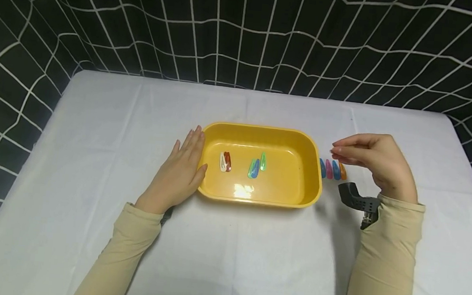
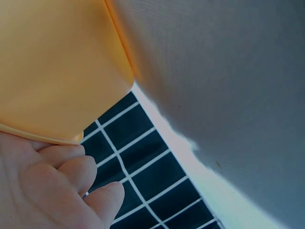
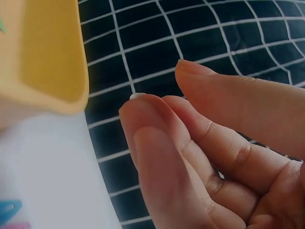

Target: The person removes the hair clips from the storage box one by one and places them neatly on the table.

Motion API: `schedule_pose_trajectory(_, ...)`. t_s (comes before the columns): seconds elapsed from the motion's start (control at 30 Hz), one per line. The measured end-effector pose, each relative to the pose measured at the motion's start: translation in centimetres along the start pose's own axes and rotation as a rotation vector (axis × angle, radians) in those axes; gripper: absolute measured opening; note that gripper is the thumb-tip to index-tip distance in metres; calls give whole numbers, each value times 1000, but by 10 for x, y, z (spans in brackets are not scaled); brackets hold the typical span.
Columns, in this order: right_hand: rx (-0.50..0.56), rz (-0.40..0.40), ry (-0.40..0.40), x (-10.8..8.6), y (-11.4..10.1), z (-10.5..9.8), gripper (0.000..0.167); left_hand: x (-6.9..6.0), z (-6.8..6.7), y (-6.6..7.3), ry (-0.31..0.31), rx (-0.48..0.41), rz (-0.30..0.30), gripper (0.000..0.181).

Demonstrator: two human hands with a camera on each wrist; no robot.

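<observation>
A yellow tray [image 1: 259, 197] stands on the table, and my left hand [image 1: 179, 170] lies along its left rim with fingers fairly straight. Inside it are snap hair clips: a white clip [image 1: 223, 162] beside a red clip [image 1: 228, 161], and a blue clip [image 1: 256, 168] among green clips [image 1: 263, 161]. Just right of the tray is a row of more clips: blue, a pink clip [image 1: 329, 169], blue again, and an orange clip [image 1: 343, 171]. My right hand [image 1: 380, 162] hovers above that row, fingers bent toward the thumb; in the right wrist view nothing shows held between them.
White cloth covers the table [image 1: 226, 259]. Dark netting with white lines [image 1: 245, 36] rises behind the table's far edge and along both sides. A black wrist camera [image 1: 357, 201] juts out from the right sleeve.
</observation>
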State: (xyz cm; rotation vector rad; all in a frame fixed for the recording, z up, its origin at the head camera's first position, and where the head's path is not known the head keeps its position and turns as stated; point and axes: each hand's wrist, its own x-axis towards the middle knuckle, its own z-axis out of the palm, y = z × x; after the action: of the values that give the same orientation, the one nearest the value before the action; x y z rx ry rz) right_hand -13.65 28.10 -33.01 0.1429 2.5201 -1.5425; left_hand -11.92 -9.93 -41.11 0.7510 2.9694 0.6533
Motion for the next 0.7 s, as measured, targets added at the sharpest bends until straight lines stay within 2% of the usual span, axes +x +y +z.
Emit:
schedule_pose_trajectory(0.3, -38, -7, -45, 11, -10, 20, 33, 1, 1, -1, -5, -2, -5, 63)
schedule_pose_trajectory(0.5, 31, -14, -106, 16, -18, 31, 32, 1, 1, -1, -15, -4, -8, 64)
schedule_pose_trajectory(0.7, 76, 9, -128, 19, -25, 44, 27, 1, 1, -1, -18, 1, -11, 64)
